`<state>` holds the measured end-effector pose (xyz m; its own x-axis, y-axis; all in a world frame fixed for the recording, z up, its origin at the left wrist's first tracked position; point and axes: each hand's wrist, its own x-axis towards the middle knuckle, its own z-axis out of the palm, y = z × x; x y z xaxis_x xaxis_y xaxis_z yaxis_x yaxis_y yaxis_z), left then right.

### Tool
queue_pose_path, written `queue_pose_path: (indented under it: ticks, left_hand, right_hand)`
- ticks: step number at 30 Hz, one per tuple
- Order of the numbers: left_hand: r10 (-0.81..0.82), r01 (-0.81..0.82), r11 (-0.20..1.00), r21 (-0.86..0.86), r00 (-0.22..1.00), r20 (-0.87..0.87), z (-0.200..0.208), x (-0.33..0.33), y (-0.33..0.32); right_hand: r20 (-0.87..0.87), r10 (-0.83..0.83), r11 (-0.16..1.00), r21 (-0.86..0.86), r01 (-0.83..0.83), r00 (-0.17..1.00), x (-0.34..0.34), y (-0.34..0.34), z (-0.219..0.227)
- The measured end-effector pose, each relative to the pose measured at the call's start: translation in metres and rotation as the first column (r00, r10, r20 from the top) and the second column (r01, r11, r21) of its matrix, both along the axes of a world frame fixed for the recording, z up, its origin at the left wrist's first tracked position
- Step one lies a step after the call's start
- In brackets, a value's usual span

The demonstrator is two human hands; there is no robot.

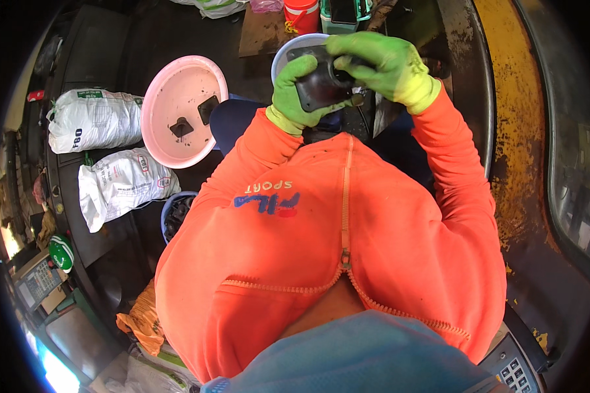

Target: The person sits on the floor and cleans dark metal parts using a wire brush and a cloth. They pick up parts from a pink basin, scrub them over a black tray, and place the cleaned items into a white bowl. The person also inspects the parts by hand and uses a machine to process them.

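Observation:
In front of my chest, my left hand (294, 98), in a green and yellow glove, grips a black moulded part (318, 88). The part looks smooth and shiny, with rounded corners, small holes near its corners and a raised middle. My left thumb lies on its upper face, with the other fingers underneath. My right hand (385, 65), in a matching glove, closes over the part's right side with curled fingers. Whether a small tool is also in it, I cannot tell. A pale blue basin (283, 54) shows just behind the part.
To the left, a pink basin (152, 108) holds two black pieces. White sacks (98, 121) lie beyond it, above a blue container (170, 213) of dark parts. A red bucket (301, 16) and a green crate (337, 27) stand at the far side. A rusty yellow machine frame (511, 131) rises on the right.

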<state>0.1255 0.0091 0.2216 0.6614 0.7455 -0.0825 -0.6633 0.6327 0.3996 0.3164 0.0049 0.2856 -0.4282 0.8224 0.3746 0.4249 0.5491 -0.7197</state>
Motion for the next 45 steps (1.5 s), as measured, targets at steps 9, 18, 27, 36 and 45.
queue_pose_path:
  ticks: [9, 18, 27, 36, 45]
  left_hand:
    - [0.112, -0.119, 0.988, 0.093, 0.991, 0.076, 0.007, -0.011, 0.01]
    - [0.153, -0.141, 0.935, 0.327, 0.988, -0.012, 0.031, -0.018, 0.005]
    - [0.278, -0.239, 0.86, 0.451, 0.96, -0.023, 0.039, -0.014, 0.006]
    - [0.264, -0.241, 0.793, 0.56, 0.964, 0.04, 0.048, -0.015, 0.006]
    - [0.621, -0.168, 0.097, 0.981, 0.78, 0.072, 0.027, -0.023, 0.034]
  right_hand:
    - [0.069, -0.199, 0.959, 0.221, 0.18, 0.978, -0.002, -0.02, -0.02]
    - [0.051, -0.13, 0.967, 0.228, 0.115, 0.99, -0.009, -0.029, -0.019]
    - [-0.095, -0.19, 0.981, -0.05, 0.186, 0.977, -0.024, -0.042, -0.025]
    - [-0.077, -0.135, 0.989, 0.05, 0.139, 0.988, -0.037, -0.057, -0.027]
    - [-0.534, -0.45, 0.595, -0.777, -0.206, 0.715, -0.048, -0.067, -0.006]
